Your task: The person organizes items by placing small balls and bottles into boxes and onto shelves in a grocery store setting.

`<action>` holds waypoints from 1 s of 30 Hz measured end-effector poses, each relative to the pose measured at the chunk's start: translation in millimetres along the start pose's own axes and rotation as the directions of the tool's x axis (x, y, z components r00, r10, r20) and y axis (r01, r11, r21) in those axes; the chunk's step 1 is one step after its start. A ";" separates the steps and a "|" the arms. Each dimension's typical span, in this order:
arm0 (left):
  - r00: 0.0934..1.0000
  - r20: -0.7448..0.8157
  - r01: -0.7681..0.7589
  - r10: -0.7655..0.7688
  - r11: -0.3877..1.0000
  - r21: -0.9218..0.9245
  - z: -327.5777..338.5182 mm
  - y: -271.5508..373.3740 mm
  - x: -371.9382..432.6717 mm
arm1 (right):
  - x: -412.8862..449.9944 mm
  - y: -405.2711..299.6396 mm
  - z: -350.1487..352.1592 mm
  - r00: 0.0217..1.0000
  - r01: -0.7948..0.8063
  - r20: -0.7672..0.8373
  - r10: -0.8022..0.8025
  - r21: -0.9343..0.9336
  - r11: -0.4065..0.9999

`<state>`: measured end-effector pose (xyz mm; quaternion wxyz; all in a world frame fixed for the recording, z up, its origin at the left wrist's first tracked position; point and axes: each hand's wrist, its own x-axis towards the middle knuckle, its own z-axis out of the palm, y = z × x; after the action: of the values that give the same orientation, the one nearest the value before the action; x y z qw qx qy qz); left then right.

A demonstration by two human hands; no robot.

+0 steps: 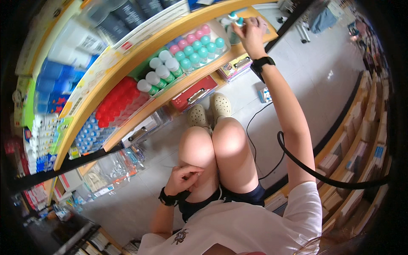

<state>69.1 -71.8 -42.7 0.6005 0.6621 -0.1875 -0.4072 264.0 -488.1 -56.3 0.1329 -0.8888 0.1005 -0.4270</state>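
Note:
My right hand point(253, 33) reaches to the end of the wooden shelf point(197, 76), its fingers at a bottle with a teal cap point(235, 32); whether they grip it I cannot tell. Another teal-capped bottle point(227, 20) stands beside it. Left of these, a clear tray holds pink-capped bottles point(191, 39) and teal-capped bottles point(203, 52) in rows. White-capped green bottles point(164, 71) and many red-capped bottles point(118, 102) follow along the shelf. My left hand point(185, 180) rests over my left thigh with its fingers curled; no held object shows.
Red clipboards point(195, 93) and a cartoon-printed pack point(236, 67) lie on the lower shelf. A small blue-and-white box point(264, 95) is on the tiled floor near a thin cable point(251, 127). A thick black cable point(331, 182) crosses by my right arm. Shelves of books point(347, 159) stand at right.

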 end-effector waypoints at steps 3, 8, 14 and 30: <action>1.000 -0.003 -0.001 0.001 0.998 0.062 4.7 1.1 2.8 | -3.2 0.7 -11.3 0.999 -0.007 0.043 0.007 0.010 1.000; 0.991 -0.065 0.123 -0.117 0.988 0.090 9.5 -0.5 2.2 | -66.1 52.2 -51.4 0.889 -0.440 0.101 0.447 0.459 0.772; 0.950 -0.175 0.258 -0.257 0.966 -0.018 3.7 4.0 -3.6 | -264.1 161.4 -100.1 0.311 -0.933 0.326 0.892 -0.075 0.353; 0.960 -0.155 0.197 -0.231 0.958 -0.209 -15.3 13.1 5.7 | -395.8 208.0 40.1 0.290 -0.812 0.305 0.907 -0.423 0.402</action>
<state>87.4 -68.9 -32.8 0.6281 0.6514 -0.0200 -0.4252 38.5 -562.9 -437.3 0.2787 -0.7757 0.5652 -0.0337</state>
